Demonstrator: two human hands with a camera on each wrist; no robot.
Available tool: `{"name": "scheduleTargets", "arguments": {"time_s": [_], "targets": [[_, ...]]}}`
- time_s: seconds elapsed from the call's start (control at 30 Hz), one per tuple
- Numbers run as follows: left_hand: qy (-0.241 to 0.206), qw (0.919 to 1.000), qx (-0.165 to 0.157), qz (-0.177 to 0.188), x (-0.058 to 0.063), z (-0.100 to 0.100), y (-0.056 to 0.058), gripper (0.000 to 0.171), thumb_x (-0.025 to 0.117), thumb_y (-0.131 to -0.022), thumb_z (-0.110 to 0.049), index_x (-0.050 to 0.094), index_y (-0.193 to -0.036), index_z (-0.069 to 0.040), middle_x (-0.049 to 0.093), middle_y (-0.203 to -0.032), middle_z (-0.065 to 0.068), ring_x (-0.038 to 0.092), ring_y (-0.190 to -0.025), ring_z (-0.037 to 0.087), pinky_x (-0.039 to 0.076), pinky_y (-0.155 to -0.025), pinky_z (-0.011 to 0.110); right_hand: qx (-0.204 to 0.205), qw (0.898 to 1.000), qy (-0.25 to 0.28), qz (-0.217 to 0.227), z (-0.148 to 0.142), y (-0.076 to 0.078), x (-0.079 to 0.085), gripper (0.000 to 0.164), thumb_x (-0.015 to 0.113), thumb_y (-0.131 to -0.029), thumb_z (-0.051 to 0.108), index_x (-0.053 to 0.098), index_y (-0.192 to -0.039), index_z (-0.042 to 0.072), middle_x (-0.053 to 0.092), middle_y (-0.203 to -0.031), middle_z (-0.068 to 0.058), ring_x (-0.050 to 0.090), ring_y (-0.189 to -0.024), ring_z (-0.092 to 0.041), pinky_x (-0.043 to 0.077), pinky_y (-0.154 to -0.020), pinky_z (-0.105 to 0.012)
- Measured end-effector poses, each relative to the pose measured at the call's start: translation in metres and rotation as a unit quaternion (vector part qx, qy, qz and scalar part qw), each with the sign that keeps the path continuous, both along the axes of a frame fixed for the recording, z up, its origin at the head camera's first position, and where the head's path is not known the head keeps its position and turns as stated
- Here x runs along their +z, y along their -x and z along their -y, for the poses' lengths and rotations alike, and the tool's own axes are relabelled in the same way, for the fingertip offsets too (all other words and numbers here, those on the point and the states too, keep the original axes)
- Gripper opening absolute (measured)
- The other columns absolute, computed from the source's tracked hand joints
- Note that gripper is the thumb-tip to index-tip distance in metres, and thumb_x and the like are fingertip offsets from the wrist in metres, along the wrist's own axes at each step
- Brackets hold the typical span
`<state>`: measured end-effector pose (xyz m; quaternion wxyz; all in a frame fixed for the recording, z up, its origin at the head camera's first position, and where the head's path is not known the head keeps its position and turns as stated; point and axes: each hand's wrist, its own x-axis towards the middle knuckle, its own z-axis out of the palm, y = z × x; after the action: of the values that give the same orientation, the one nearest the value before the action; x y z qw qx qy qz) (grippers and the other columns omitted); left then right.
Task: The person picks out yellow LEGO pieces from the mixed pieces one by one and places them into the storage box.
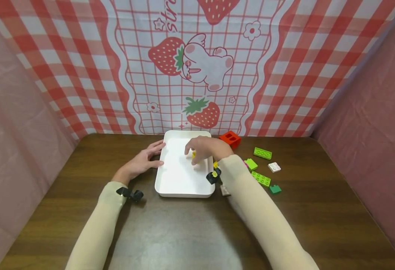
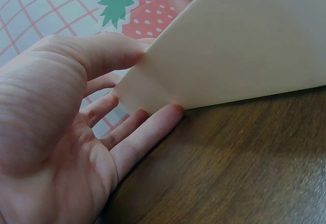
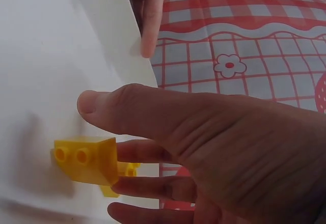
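A white tray (image 1: 184, 191) lies on the table. My left hand (image 1: 147, 159) rests at its left side, with the fairly straight fingers (image 2: 153, 132) touching the outer wall and the thumb at the rim. Over the tray's right half is my right hand (image 1: 204, 148), thumb and fingers spread apart. A yellow toy brick (image 3: 84, 160) with two studs showing sits just by its fingertips, with the thumb (image 3: 102, 104) apart from it. More yellow pieces (image 3: 131, 169) show behind that brick, partly hidden by the fingers.
Right of the tray lie a red block (image 1: 230, 138), lime bricks (image 1: 261, 179), a lime plate-like brick (image 1: 262, 153), a white brick (image 1: 274, 167) and a green brick (image 1: 275, 189). The right forearm partly covers a beige piece (image 1: 225, 191) and a yellow piece (image 1: 216, 164). A patterned cloth (image 1: 197, 75) hangs behind.
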<state>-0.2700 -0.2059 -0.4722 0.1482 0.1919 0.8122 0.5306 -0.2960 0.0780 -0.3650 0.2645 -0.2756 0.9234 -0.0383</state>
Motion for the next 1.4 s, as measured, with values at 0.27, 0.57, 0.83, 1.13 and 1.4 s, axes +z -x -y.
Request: {"name": "scheduleTargets", "arguments": {"time_s": [0.27,0.57,0.83,1.13,1.4], "targets": [[0.000,1.0000,0.000,-0.001,0.000,0.001,0.000,0.084,0.074,-0.109,-0.012,0.027,-0.178,-0.004,0.009,-0.191,0.020,0.031,-0.170,0.052,0.026,-0.138,0.072,-0.003,1.000,-0.021,-0.001,0.006,0.003,0.010,0.053,0.084,-0.104,0.026,0.069,-0.154,0.023,0.065,-0.164,-0.009,0.061,-0.150,-0.029,0.054,-0.125,-0.050],[0.000,1.0000,0.000,-0.004,0.000,0.001,0.000,0.083,0.073,-0.109,-0.011,0.027,-0.178,-0.004,0.009,-0.191,0.020,0.030,-0.170,0.052,0.025,-0.138,0.072,-0.004,1.000,-0.009,-0.018,0.004,0.001,0.020,0.051,0.083,-0.104,0.024,0.070,-0.153,0.021,0.063,-0.166,-0.009,0.060,-0.150,-0.029,0.053,-0.127,-0.050],[0.000,1.0000,0.003,-0.004,0.000,0.000,-0.001,0.083,0.073,-0.109,-0.009,0.027,-0.178,-0.003,0.009,-0.191,0.019,0.029,-0.171,0.051,0.023,-0.140,0.071,-0.011,0.999,0.001,-0.030,0.001,0.001,0.027,0.047,0.083,-0.104,0.022,0.073,-0.150,0.017,0.063,-0.165,-0.009,0.060,-0.152,-0.030,0.055,-0.126,-0.050],[0.003,1.0000,0.004,-0.002,0.001,0.000,-0.001,0.083,0.074,-0.109,-0.011,0.028,-0.178,-0.005,0.009,-0.192,0.018,0.029,-0.171,0.051,0.025,-0.139,0.071,-0.024,0.998,0.003,-0.061,-0.007,0.000,0.025,0.044,0.085,-0.103,0.022,0.076,-0.145,0.016,0.067,-0.161,-0.007,0.061,-0.149,-0.031,0.055,-0.126,-0.049],[0.005,1.0000,0.005,-0.001,0.001,0.000,-0.003,0.083,0.074,-0.109,-0.012,0.028,-0.178,-0.006,0.009,-0.192,0.016,0.030,-0.171,0.051,0.025,-0.139,0.071,-0.026,0.996,0.006,-0.089,-0.014,-0.004,0.020,0.039,0.084,-0.104,0.022,0.079,-0.142,0.017,0.071,-0.157,-0.006,0.065,-0.144,-0.031,0.056,-0.124,-0.049]]}}
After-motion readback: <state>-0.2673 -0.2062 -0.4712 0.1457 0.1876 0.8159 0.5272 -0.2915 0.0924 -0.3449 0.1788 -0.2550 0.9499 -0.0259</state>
